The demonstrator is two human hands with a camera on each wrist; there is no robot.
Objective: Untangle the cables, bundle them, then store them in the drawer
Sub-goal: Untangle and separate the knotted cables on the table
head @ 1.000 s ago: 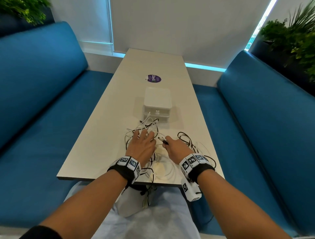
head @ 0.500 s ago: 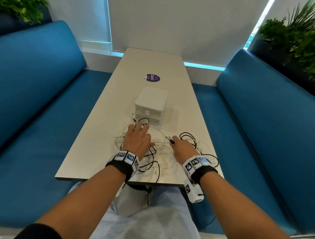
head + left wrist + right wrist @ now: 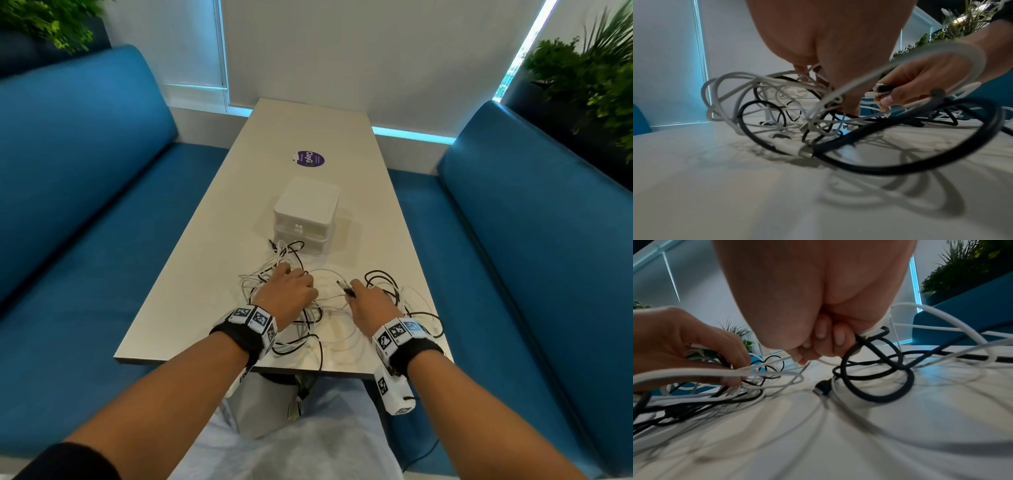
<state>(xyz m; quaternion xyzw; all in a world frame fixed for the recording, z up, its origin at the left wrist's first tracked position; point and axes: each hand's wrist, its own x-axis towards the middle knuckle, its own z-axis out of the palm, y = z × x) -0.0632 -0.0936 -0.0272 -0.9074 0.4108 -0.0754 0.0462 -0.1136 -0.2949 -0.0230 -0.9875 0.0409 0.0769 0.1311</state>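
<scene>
A tangle of white and black cables (image 3: 308, 315) lies on the near end of the table (image 3: 191, 274). My left hand (image 3: 301, 277) rests on the tangle's left part, fingers curled down into white and black strands (image 3: 733, 369). My right hand (image 3: 351, 291) pinches two cable ends, a black connector (image 3: 885, 88) and a white connector (image 3: 871, 95); its other fingers curl round more white and black cable (image 3: 869, 334). The white drawer box (image 3: 305, 219) stands just beyond the tangle, both drawers closed.
A purple round sticker (image 3: 310, 159) lies farther up the table. Blue bench seats (image 3: 85, 240) run along both sides, with plants (image 3: 589, 75) behind them. One black loop (image 3: 320, 356) hangs over the table's near edge. A loose black plug (image 3: 822, 389) lies on the tabletop.
My left hand's fingers have gone from spread flat on the tangle to curled into it. The right hand, still pinching the cable ends, has drawn away to the right, and the hands stand farther apart.
</scene>
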